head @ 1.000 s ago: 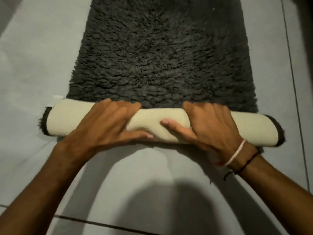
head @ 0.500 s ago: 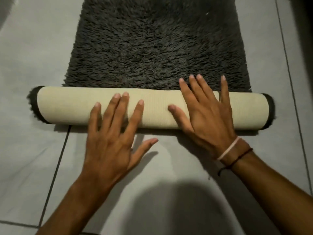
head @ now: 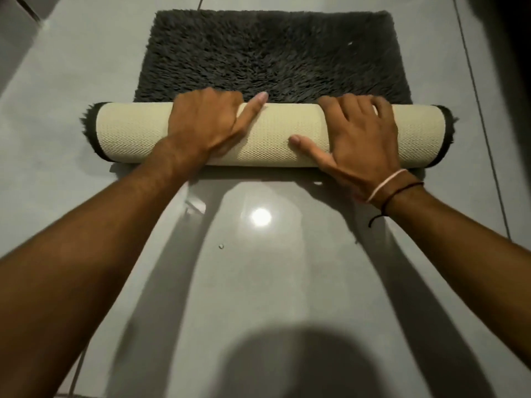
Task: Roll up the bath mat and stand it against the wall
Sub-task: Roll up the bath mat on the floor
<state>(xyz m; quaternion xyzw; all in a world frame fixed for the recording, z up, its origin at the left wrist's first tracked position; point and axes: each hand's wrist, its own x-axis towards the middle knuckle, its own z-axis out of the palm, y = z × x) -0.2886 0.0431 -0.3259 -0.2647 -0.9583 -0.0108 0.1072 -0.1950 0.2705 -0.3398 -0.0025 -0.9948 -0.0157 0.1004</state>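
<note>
Both hands, left hand (head: 205,122) and right hand (head: 359,133), press curled fingers over the half-rolled bath mat (head: 267,133); rolling the remainder and standing it remain.

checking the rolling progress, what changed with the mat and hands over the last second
The roll has moved forward, away from the person, and grown thicker, leaving less flat dark pile. The left hand and right hand, spread flat half a second ago, now curl over the roll's top again. Both hands stay on the roll, and the mat still lies on the tiled floor.
</note>
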